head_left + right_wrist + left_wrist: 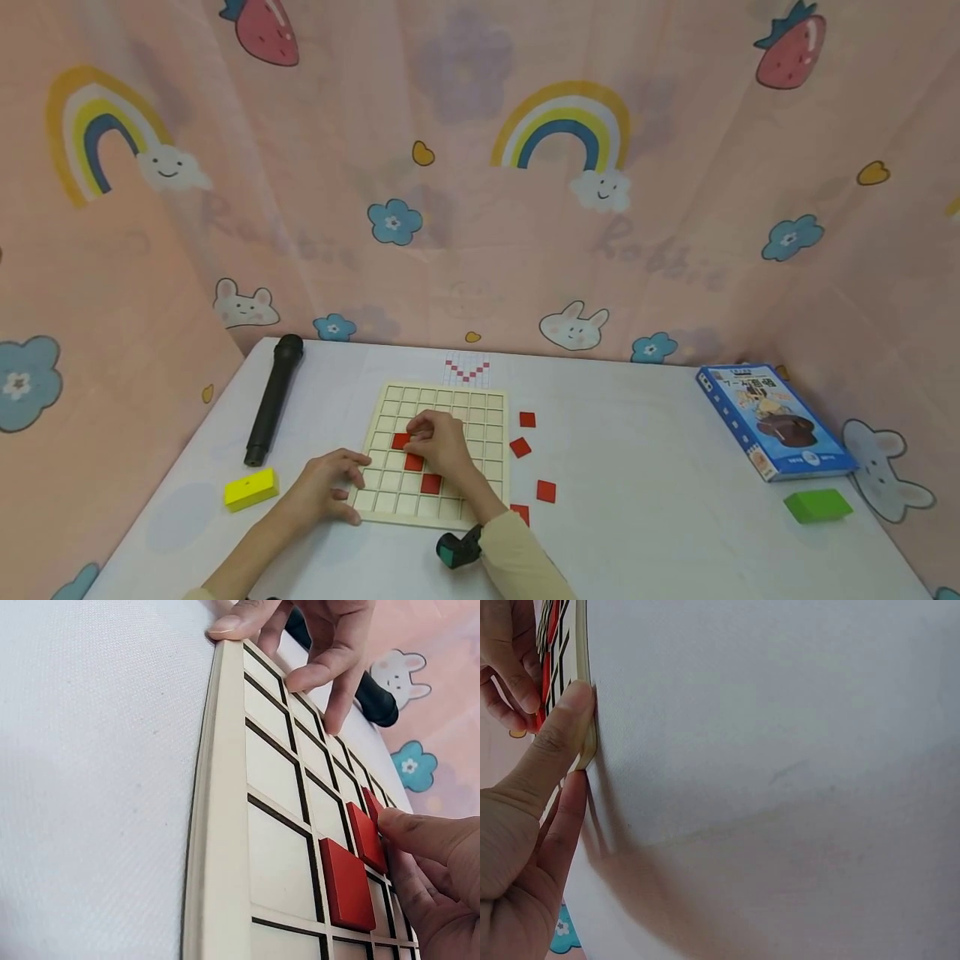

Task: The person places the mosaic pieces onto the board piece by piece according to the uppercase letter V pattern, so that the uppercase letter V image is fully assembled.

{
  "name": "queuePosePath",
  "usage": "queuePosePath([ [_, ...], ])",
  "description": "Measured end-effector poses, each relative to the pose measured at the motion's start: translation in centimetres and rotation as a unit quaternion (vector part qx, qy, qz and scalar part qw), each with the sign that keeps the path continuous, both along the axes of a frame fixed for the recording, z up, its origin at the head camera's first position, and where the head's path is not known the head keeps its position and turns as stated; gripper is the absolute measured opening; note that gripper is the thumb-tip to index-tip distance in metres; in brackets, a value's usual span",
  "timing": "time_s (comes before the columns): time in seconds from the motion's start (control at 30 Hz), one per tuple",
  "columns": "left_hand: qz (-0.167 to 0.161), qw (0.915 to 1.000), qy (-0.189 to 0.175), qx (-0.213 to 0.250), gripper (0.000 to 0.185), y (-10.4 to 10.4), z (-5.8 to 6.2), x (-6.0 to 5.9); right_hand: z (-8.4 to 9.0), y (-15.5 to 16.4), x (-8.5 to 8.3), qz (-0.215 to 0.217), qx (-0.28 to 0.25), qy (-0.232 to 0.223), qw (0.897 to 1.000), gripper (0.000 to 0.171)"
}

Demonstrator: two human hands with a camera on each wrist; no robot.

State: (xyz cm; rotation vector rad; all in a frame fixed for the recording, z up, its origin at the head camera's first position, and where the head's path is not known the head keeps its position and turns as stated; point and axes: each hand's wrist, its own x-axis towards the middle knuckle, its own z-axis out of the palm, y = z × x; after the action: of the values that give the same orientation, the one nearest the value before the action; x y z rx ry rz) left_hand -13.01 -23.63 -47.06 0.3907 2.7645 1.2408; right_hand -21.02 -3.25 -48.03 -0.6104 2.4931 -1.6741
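Observation:
A cream grid board (pixel 487 408) lies on the white table with red square tiles in a diagonal row, among them a middle tile (pixel 413 462) and a nearer tile (pixel 431 484). At the row's upper left end, my right hand (pixel 442 446) pinches a red tile (pixel 401 441) at its cell, thumb against it in the right wrist view. My left hand (pixel 318 487) grips the board's near left corner, thumb (pixel 574 701) on the edge. Its other fingertips (pixel 307 677) rest along the left rim. The right hand covers some cells behind it.
Several loose red tiles (pixel 546 492) lie right of the board. A paper pattern (pixel 467 369) lies behind it. A black microphone (pixel 274 400) and yellow block (pixel 251 489) are at left; a blue box (pixel 776 421) and green block (pixel 817 506) at right.

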Motion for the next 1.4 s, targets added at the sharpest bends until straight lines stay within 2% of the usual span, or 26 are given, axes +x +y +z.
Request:
queuePosePath([
  [0.5, -0.003, 1.0000, -0.002, 0.005, 0.040, 0.0, 0.2, 0.0, 0.1, 0.1, 0.0, -0.006, -0.015, -0.027, 1.000, 0.018],
  [0.73, -0.008, 0.9999, 0.004, 0.005, 0.041, 0.0, -0.1, -0.1, 0.1, 0.8, -0.1, 0.000, -0.021, -0.034, 0.999, 0.017],
  [0.97, 0.012, 0.9998, -0.010, 0.008, 0.042, 0.1, 0.0, 0.0, 1.0, 3.5, -0.1, 0.012, -0.056, -0.052, 0.997, 0.022],
  [1.2, 0.014, 0.9998, -0.014, -0.003, 0.041, 0.2, 0.1, 0.1, 1.6, 7.0, -0.1, -0.006, -0.027, -0.035, 0.999, 0.022],
  [1.4, 0.014, 0.9999, -0.007, -0.004, 0.041, 0.1, -0.2, 0.0, 2.2, 10.7, -0.2, -0.043, 0.000, 0.006, 0.999, 0.023],
])
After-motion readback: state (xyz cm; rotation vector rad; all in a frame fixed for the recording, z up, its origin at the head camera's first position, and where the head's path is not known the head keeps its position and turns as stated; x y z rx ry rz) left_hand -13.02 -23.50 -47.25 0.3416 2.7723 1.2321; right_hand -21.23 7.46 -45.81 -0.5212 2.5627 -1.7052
